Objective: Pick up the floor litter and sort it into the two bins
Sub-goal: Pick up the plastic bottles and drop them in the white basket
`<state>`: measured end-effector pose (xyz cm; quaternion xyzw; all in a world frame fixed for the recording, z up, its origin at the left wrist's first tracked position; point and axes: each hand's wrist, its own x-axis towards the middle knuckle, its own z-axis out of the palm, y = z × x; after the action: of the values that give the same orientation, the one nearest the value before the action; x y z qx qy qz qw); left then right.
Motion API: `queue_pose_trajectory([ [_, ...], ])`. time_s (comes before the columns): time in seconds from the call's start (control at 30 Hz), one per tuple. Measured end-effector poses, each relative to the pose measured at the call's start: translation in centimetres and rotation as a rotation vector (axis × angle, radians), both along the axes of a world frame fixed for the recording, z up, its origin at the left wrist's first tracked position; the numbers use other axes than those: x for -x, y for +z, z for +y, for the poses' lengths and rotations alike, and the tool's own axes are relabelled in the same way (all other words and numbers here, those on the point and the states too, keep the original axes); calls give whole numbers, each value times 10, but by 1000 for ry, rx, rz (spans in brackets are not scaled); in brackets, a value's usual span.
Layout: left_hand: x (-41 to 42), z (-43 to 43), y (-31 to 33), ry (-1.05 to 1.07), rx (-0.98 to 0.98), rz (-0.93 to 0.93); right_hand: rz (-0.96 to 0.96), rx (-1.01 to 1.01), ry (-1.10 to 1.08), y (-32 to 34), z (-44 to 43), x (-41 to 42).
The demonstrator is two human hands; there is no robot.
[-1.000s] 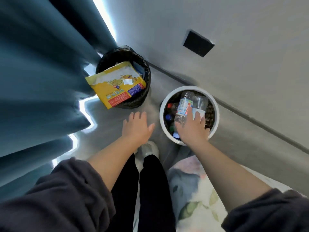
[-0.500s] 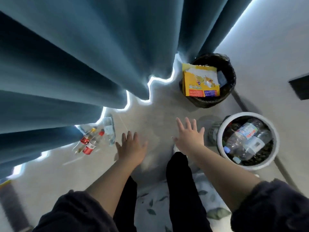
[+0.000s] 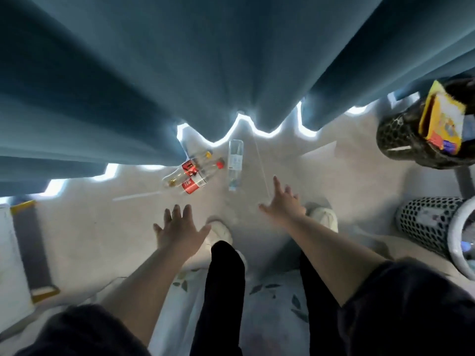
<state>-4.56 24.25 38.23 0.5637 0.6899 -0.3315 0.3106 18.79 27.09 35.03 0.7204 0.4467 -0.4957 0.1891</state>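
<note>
Both hands are released and hold nothing: the left hand hangs palm-down over the pale floor with its fingers straight and spread, and the right hand reaches further forward, its fingers also stretched out and apart. Ahead of them, at the hem of the blue curtain, lies the litter: two red-labelled bottles lie against each other, partly under the curtain's edge, and a clear bottle lies just to their right, lengthwise, apart from them. Neither hand touches any bottle; the right hand is the nearer to the clear one. Off to the right stands the black bin with a yellow box sticking out of it, and nearer the person, at the frame's edge, the white bin. The person's light shoes stand on the floor in front of a leaf-patterned rug.
</note>
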Motion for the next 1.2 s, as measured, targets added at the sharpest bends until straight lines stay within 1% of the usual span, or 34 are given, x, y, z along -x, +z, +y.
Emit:
queue_pose_trajectory([
  [0.1,44,0,-46,-30,17,13,12,7,-109,-48,-3,46],
  [0.2,69,10,-106,-66,1,8,10,-32,-184,-103,4,72],
  [0.33,90,30,-194,-92,-109,-23,18,-74,-216,-183,26,91],
  [0.47,103,41,-275,-25,-192,-72,24,-163,-298,-259,47,105],
  [0.63,106,45,-348,-6,-361,-151,18,-235,-530,-324,72,119],
  [0.7,105,46,-372,18,-359,-152,-7,-236,-590,-345,81,123],
  [0.77,104,44,-391,60,-303,-156,-42,-222,-605,-362,84,124],
  [0.87,105,37,-407,156,-212,-182,-87,-207,-586,-375,82,124],
  [0.97,105,29,-397,315,-181,-237,-67,-156,-601,-371,73,120],
  [1.03,102,24,-376,454,-159,-287,-31,-128,-640,-355,63,113],
  [1.07,102,21,-363,485,-144,-302,-9,-126,-667,-344,59,110],
  [1.13,98,17,-330,492,-95,-306,23,-121,-715,-316,51,105],
  [1.2,92,17,-294,468,-51,-295,27,-58,-747,-282,43,98],
])
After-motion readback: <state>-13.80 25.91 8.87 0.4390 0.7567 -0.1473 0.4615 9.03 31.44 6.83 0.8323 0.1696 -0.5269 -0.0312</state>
